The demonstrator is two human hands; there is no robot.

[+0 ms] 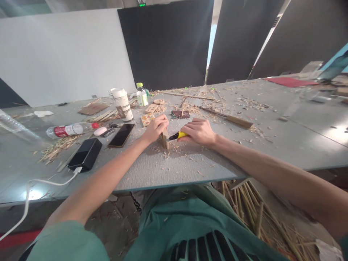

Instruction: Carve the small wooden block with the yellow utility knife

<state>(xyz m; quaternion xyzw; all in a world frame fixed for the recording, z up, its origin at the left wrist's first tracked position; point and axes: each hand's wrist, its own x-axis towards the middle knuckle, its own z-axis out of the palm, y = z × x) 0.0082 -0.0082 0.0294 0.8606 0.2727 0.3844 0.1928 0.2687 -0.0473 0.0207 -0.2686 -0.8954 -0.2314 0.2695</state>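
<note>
My left hand (pixel 157 128) is closed on the top of a small piece of wood (pixel 164 140), which stands tilted on the grey table. In my right hand (pixel 200 132) is a yellow and black utility knife (pixel 182 134), its handle wrapped by my fingers. The knife's black front end points left at the wood piece, close to its edge; whether the blade touches it I cannot tell. Pale shavings lie around both hands. Just beyond them rests a dark reddish-brown block (pixel 180 114), and a flat carved wood piece (pixel 147 119) lies behind my left hand.
On the left are a phone (pixel 121 135), a black box (pixel 85 154) with a white cable, a lying bottle (pixel 71 129) and a paper cup (pixel 123 104). A small bottle (pixel 141 95) stands behind. A long wooden-handled tool (pixel 239 121) lies right. Bamboo sticks (pixel 251 203) lie below the table edge.
</note>
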